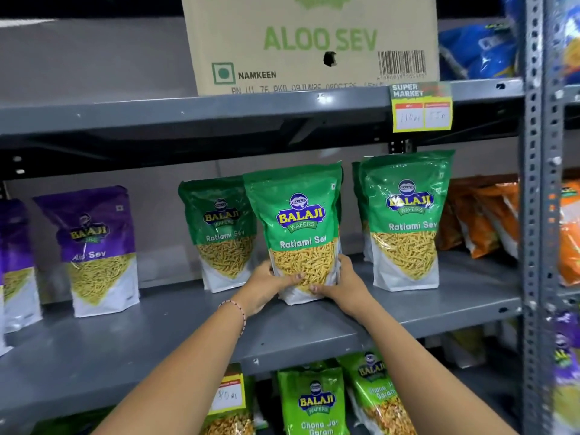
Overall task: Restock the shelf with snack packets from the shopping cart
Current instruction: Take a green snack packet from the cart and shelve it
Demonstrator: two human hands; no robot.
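Note:
A green Ratlami Sev packet [298,227] stands upright on the grey middle shelf [157,337], held at its base from both sides. My left hand [266,285] grips its lower left edge and my right hand [340,284] its lower right edge, fingertips meeting across the front. Behind it to the left stands another green Ratlami Sev packet [219,233], and to the right a third [406,221] with one more tucked behind it. The shopping cart is out of view.
Purple Aloo Sev packets [100,249] stand at the left of the same shelf, orange packets [480,215] at the right. A cardboard Aloo Sev box [314,42] sits on the shelf above. Green Chana Jor Garam packets [314,403] fill the shelf below. A perforated grey upright [533,215] bounds the right.

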